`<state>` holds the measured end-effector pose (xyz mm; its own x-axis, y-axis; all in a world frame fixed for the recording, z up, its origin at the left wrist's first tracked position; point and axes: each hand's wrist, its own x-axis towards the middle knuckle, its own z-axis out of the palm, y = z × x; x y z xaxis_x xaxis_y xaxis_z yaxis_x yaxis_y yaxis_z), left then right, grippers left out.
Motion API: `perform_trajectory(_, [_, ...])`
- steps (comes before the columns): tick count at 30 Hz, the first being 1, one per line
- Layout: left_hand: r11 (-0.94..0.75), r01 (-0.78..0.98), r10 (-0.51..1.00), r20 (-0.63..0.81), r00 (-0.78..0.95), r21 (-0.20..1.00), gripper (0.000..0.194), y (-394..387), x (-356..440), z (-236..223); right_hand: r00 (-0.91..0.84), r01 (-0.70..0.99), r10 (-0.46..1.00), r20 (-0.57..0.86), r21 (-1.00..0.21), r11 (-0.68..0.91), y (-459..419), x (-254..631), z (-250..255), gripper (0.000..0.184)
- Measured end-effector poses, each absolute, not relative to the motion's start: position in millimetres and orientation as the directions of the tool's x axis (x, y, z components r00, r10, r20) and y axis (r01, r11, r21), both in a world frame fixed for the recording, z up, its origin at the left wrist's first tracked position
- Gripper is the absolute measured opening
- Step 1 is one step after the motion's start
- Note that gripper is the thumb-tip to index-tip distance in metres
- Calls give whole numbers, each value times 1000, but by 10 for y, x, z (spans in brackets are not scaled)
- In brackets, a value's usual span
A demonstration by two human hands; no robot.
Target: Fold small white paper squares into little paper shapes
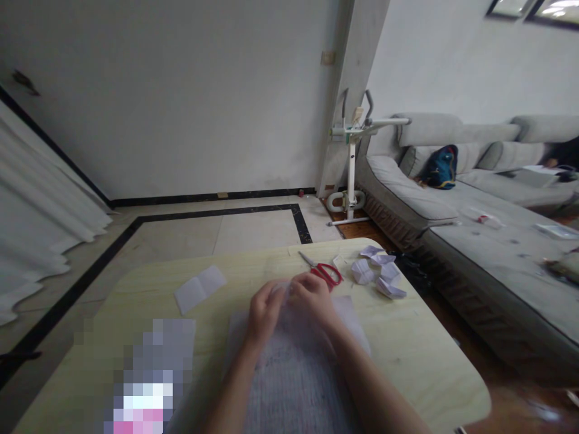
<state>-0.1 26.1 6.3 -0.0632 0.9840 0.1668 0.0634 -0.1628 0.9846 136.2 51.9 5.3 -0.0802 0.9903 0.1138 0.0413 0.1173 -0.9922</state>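
My left hand [266, 308] and my right hand [313, 296] meet over the middle of the table, fingers closed in a pinch. Between them is a small piece of white paper [281, 292], mostly covered by the fingers and blurred. Under my hands and forearms lies a large sheet with faint writing or print [301, 380]. Red-handled scissors [326, 274] lie just beyond my right hand, blades pointing to the far left. Several folded paper pieces [362, 272] are grouped at the far right of the table. A creased paper slip [199, 289] rests to the left.
The pale wooden table [420, 349] has rounded corners. A pixelated patch [145, 386] hides something at its left front. Beyond stand a white exercise machine [351, 163] and a grey sofa [479, 235] with a blue backpack [442, 167]. A white curtain [40, 223] hangs left.
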Motion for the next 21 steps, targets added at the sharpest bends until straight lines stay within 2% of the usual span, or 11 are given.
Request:
perform_trajectory(8, [-135,14,988,136,-74,991,29,264,-24,94,-116,101,974,194,-973,206,503,1389,106,9])
perform_trajectory(11, [-9,-96,994,-2,-111,995,49,283,-39,108,-145,142,963,228,-958,248,483,1393,129,9])
perform_trajectory(13, [69,-137,987,-87,-135,988,54,295,-49,120,-169,160,956,242,-950,268,470,1391,133,9])
perform_trajectory(17, [25,-124,991,-41,-128,992,35,300,-60,136,-172,155,959,224,-956,251,455,1376,125,9])
perform_trajectory(21, [46,-181,999,-50,-16,982,30,279,-58,124,-124,90,978,168,-980,179,464,1366,118,8])
